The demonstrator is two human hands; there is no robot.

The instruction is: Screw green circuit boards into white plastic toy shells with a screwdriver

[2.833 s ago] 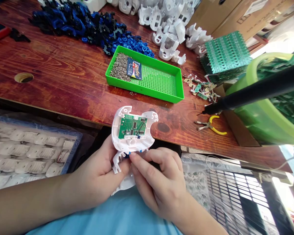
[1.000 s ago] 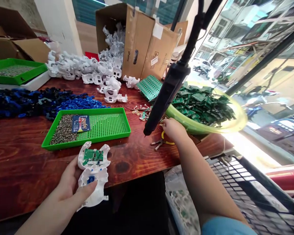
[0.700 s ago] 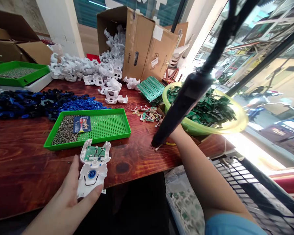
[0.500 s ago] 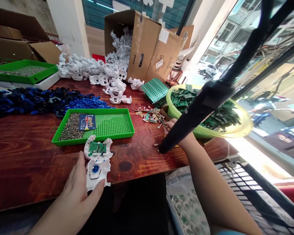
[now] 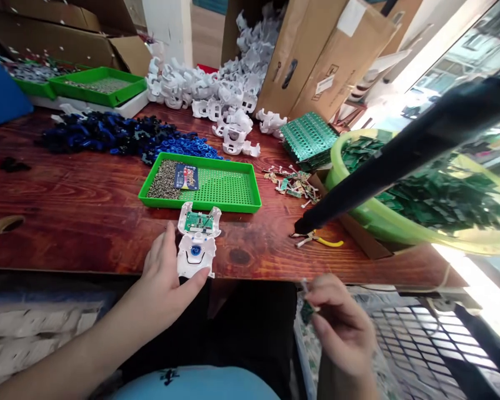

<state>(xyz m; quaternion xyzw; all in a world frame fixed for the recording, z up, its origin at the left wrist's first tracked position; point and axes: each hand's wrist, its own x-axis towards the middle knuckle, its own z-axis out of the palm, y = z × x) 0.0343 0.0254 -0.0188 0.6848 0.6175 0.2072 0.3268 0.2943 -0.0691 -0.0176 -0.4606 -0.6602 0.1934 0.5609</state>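
My left hand [image 5: 164, 269] grips the white plastic housing [image 5: 184, 261] at the table's front edge, thumb along its right side. The housing lies opened out: a green circuit board [image 5: 199, 222] sits in its far half, and a round blue part [image 5: 195, 250] with a curved black line below it is in the near half. In front of the table edge, my right hand [image 5: 344, 322] pinches a small green circuit board [image 5: 307, 312] with a white end sticking up. That piece is blurred and partly covered by the fingers.
A green tray [image 5: 233, 208] holds screws [image 5: 160, 180] and a printed card [image 5: 186, 176]. Yellow-handled pliers [image 5: 330, 243] lie near a black rod-shaped tool [image 5: 366, 172] slanting across the right. Behind are small boards [image 5: 294, 183], a yellow basin [image 5: 404, 219], blue parts [image 5: 191, 145] and white shells [image 5: 233, 125].
My right hand has come back from beside the loose small boards to the table's front edge, now with a small board in it. My left hand keeps the housing; the view has shifted.
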